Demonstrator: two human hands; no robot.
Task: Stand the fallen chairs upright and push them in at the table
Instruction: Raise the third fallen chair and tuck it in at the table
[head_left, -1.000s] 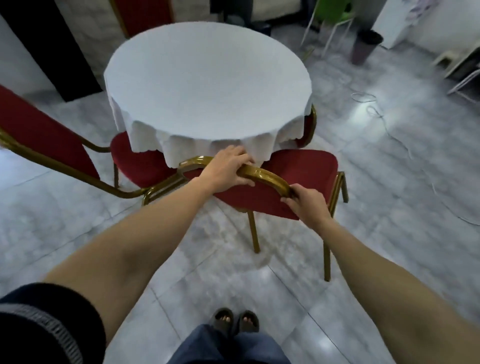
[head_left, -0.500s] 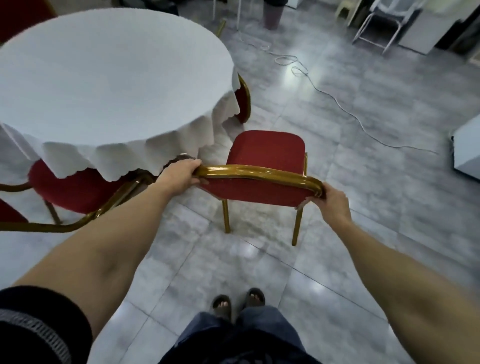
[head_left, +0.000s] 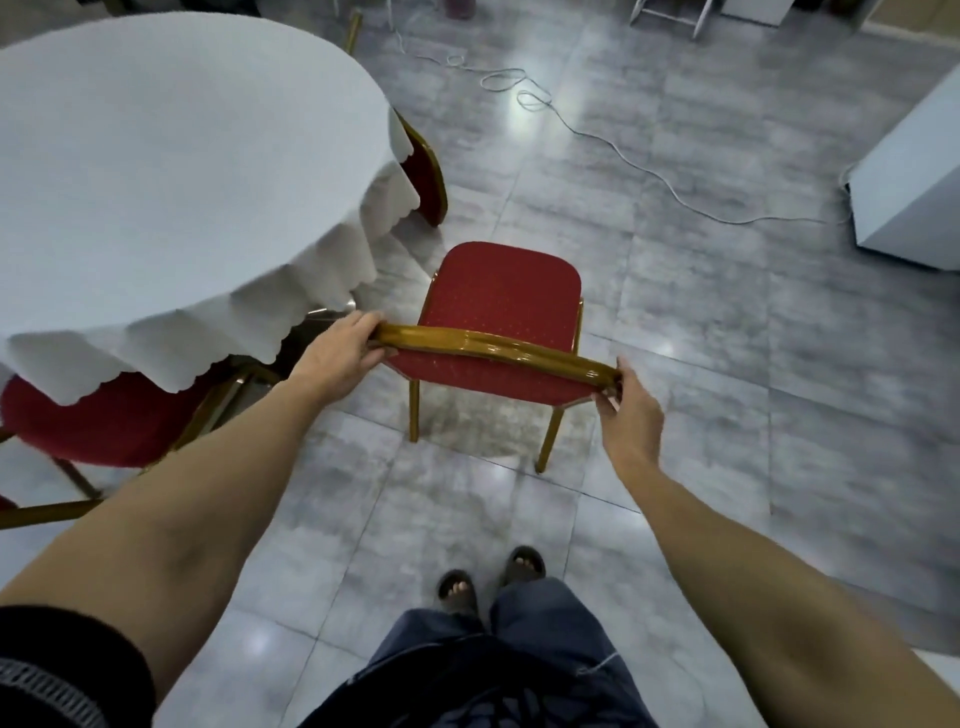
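Note:
A red-cushioned chair (head_left: 501, 291) with a gold metal frame stands upright on the floor, just right of the round table (head_left: 156, 171) with its white scalloped cloth. My left hand (head_left: 343, 353) grips the left end of the chair's gold top rail. At the rail's right end, my right hand (head_left: 626, 410) holds the corner with curled fingers. The chair's seat is out in the open, beside the table's edge rather than under it.
Another red chair (head_left: 104, 421) sits tucked under the table at lower left, and a third chair's back (head_left: 426, 171) shows behind the cloth. A white cable (head_left: 623, 156) snakes across the grey tiles. A white box (head_left: 914, 182) stands at right. My feet (head_left: 488, 577) are below.
The chair has swung away from under the table edge to the right, and my view has turned right with it. Both hands have kept hold of the top rail.

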